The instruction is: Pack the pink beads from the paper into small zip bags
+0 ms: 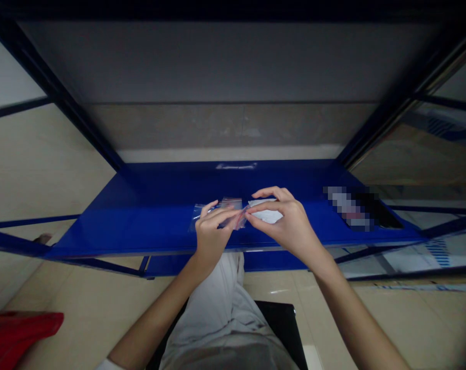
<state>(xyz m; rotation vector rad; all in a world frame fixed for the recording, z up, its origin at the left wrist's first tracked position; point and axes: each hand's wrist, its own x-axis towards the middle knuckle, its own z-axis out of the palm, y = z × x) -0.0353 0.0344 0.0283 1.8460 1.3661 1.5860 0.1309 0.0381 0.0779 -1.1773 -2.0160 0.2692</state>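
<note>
Between my two hands is a small clear zip bag (239, 220) with a reddish line along its edge. My left hand (213, 226) is closed on the bag's left part, thumb and forefinger pressed together. From the right, my right hand (284, 210) pinches the bag's edge between thumb and fingertip, its other fingers raised. More clear plastic bags (233, 201) lie on the shelf behind and beside my left hand, partly covered by it. A white packet or paper (266, 211) rests under my right hand, partly hidden by the fingers.
The blue metal shelf (155, 226) spans the front, with blue posts at both sides. A dark, partly pixelated flat object (387, 216) lies at its right end. Below are a black seat (282, 329) and, at lower left, something red (24, 331).
</note>
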